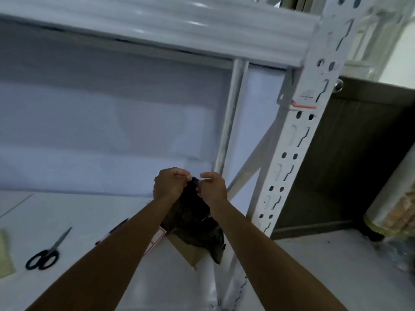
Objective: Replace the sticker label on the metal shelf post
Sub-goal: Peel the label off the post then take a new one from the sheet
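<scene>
Left hand and right hand raised together over the shelf, both pinching the top edge of a dark bag; fingers curled tight on the fabric, thumbs up. Bag contents not visible; mouth bunched between the hands. Bag bottom draped over a brown cardboard piece lying at the shelf's front edge. Red-bordered blank sticker sheet tucked beside the cardboard, partly hidden under the left forearm. Old sticker label stuck on the white perforated shelf post, well above the hands, red stripe at its lower edge, corner lifted at the left. Black-handled scissors flat on the white shelf surface, far left, well apart from the bag. Dark pen just left of the left forearm. Open bare shelf between scissors and arms. Post close to the right hand's side; diagonal brace behind.
</scene>
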